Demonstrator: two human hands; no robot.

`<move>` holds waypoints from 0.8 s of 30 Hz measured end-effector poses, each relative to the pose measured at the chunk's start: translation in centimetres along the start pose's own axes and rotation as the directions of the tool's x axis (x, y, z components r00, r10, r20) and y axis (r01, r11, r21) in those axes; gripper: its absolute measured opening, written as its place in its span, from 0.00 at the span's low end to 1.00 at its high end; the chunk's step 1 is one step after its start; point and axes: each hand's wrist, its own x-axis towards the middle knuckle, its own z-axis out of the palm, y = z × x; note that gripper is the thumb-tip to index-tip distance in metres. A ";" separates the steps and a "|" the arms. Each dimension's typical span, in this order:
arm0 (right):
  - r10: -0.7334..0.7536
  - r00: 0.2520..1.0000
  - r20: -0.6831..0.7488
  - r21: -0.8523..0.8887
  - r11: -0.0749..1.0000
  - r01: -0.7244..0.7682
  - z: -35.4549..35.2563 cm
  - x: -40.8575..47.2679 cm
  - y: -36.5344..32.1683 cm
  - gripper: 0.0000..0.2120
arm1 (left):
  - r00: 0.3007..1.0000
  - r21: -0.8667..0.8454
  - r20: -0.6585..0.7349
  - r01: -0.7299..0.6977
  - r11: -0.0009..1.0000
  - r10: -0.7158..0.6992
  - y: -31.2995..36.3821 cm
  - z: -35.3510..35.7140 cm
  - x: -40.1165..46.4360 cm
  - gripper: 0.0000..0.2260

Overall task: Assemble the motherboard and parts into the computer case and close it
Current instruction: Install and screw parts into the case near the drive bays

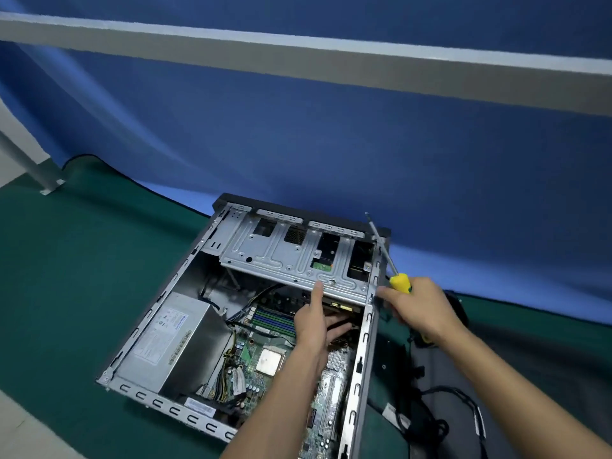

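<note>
An open computer case (139, 329) lies on its side on a green mat. Inside it sit the motherboard (261, 362) and a grey power supply (172, 339). A metal drive cage (281, 256) spans the far end, tilted up. My left hand (313, 323) reaches into the case and grips the cage's near edge, thumb on top, fingers underneath. My right hand (417, 306) is at the case's right wall and holds a yellow-handled screwdriver (397, 279), its shaft pointing up and away, while its fingers touch the cage's right corner.
The green mat (82, 260) covers the table, with a blue backdrop (331, 144) behind. Black cables (463, 412) and a dark panel (424, 376) lie right of the case. A white frame leg (29, 160) stands at the far left.
</note>
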 end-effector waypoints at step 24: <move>0.428 0.904 0.029 0.006 0.904 -0.428 7.5 -0.4 11.8 0.15 | 0.996 0.340 0.077 -0.058 0.939 0.034 0.9 -0.9 -0.5 0.32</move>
